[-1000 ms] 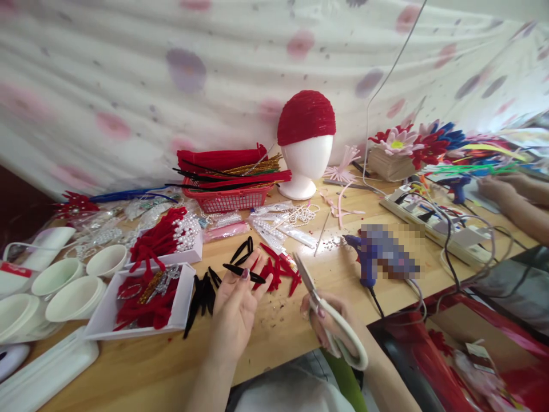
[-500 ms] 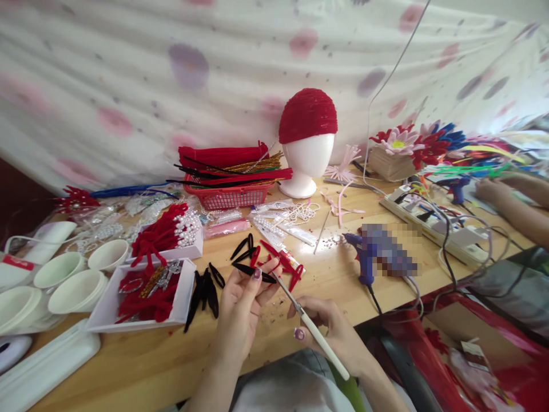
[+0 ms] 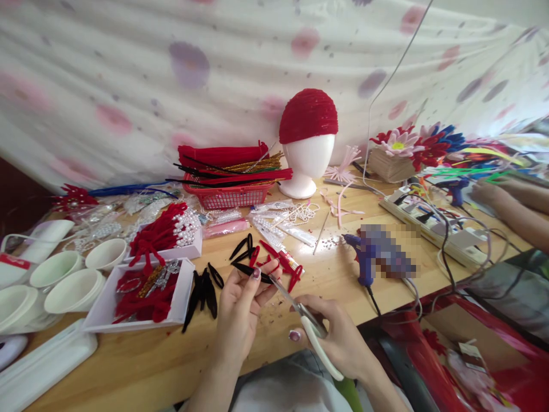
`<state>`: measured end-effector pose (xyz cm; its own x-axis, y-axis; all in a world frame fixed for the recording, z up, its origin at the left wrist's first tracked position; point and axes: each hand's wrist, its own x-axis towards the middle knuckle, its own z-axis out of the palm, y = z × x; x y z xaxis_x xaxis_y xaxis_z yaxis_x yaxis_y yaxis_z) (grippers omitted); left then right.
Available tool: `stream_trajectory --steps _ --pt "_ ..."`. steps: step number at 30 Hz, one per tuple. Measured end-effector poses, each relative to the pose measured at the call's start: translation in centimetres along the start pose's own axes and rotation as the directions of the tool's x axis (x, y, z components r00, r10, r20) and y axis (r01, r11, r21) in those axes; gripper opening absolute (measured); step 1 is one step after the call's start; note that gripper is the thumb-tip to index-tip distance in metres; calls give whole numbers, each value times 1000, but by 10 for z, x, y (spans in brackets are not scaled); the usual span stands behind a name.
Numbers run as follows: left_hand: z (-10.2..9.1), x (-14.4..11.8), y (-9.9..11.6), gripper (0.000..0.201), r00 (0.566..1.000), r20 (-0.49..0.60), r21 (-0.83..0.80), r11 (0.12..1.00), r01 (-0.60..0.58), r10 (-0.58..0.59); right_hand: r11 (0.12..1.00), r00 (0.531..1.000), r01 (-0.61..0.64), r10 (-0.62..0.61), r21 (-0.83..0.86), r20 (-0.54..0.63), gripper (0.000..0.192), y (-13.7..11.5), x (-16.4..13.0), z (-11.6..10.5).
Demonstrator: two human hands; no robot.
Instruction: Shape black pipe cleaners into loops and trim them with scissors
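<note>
Pinched between the thumb and fingers of my left hand [image 3: 238,312] is a black hair clip [image 3: 243,269]. My right hand [image 3: 343,343] grips a pair of scissors [image 3: 316,341] by its white handles, which are spread apart. The blade tips meet the end of the clip beside my left fingertips; whether they touch it or something thin there, I cannot tell. Red hair clips [image 3: 295,278] lie just behind my left hand. To its left, more black clips [image 3: 209,294] rest in a loose pile on the wooden table [image 3: 171,366].
White boxes [image 3: 183,309] of red pieces and pearl beads stand left, by several white cups [image 3: 77,290]. Behind are a red basket [image 3: 231,198] and a red-capped foam head [image 3: 306,157]. A blue glue gun [image 3: 364,257] and power strip [image 3: 433,229] lie right, near another person's hands [image 3: 486,191].
The scissors' handles have opened apart in my right hand, and the scissors have turned slightly. My left hand keeps its hold on the black clip almost in place.
</note>
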<state>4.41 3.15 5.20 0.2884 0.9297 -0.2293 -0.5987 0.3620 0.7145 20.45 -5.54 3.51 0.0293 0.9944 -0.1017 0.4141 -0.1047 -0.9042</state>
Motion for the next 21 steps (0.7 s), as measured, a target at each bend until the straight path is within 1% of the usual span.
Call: stream_trajectory --steps 4,7,10,21 --pt "0 0 -2 27 1000 0 -10 1000 -17 17 985 998 36 -44 -168 -45 25 0 -3 0" --pt "-2 -1 -3 25 1000 2 -9 1000 -18 18 968 995 55 -75 -244 -73 23 0 -3 1" --pt "-2 -1 -3 22 1000 7 -5 1000 -23 23 960 991 81 -105 -267 -78 24 0 -3 2" --pt "1 -2 -3 27 1000 8 27 999 -25 25 948 987 107 -139 -301 -87 25 0 -6 0"
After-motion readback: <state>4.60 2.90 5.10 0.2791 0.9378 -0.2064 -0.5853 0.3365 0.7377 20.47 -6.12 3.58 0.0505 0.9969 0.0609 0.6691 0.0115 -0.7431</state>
